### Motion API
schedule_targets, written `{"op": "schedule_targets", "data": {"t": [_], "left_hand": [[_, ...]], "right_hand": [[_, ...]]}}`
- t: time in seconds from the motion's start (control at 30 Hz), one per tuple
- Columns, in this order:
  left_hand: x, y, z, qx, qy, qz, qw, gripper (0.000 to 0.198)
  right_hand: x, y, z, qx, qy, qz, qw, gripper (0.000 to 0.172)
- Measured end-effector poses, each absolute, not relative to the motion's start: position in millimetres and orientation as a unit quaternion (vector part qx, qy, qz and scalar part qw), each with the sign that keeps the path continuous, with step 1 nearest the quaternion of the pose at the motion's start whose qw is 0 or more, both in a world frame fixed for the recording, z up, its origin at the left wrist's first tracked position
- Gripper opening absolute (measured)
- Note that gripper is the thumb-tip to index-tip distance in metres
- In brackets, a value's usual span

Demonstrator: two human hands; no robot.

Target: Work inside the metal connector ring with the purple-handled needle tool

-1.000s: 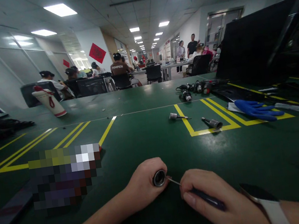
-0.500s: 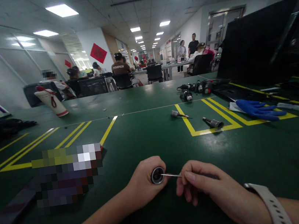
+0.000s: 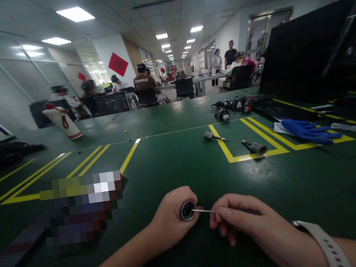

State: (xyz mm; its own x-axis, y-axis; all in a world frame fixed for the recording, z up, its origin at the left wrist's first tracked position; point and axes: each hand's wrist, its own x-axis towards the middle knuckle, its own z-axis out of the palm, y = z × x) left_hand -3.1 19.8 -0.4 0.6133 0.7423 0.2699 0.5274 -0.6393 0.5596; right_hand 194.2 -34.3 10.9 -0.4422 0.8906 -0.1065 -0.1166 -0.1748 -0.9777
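Note:
My left hand [image 3: 173, 216] is wrapped round a cylindrical part with a metal rim [image 3: 187, 211]; its open end faces me and the inside looks dark. Between the thumb and fingers of my right hand [image 3: 239, 217] is a thin metal rod [image 3: 203, 210], most of its back end hidden by the palm. The rod's tip points left and meets the right side of the cylinder's mouth; whether it touches I cannot tell. Beyond my hands lie a metal piece with a thin pointed shaft [image 3: 212, 136] and a larger cup-ended metal piece with a shank [image 3: 255, 146].
Yellow tape lines mark the green table [image 3: 169, 165]. Dark cylindrical parts [image 3: 225, 114] cluster at the back, with a blue glove [image 3: 310, 130] to the right. A blurred-out item [image 3: 86, 212] lies at left, a white cup [image 3: 65, 122] behind it. Several people sit or stand farther off.
The rod and my right hand have shifted very slightly at the cylinder's mouth. My left hand keeps its hold, and the table items stay put.

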Motion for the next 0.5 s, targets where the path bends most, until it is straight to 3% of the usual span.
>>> {"op": "schedule_targets", "data": {"t": [0.17, 0.4, 0.5], "left_hand": [[-3.5, 20.9, -0.5, 0.863, 0.360, 0.263, 0.237, 0.016], [-0.5, 19.2, 0.5, 0.868, 0.374, 0.249, 0.211, 0.016], [-0.6, 18.5, 0.6, 0.874, 0.370, 0.244, 0.199, 0.016]], "right_hand": [[193.4, -33.9, 11.2, -0.348, -0.464, 0.712, 0.396, 0.021], [195.8, -41.7, 11.4, -0.411, -0.617, 0.569, 0.355, 0.027], [194.1, -41.0, 11.5, -0.410, -0.606, 0.589, 0.343, 0.028]]}}
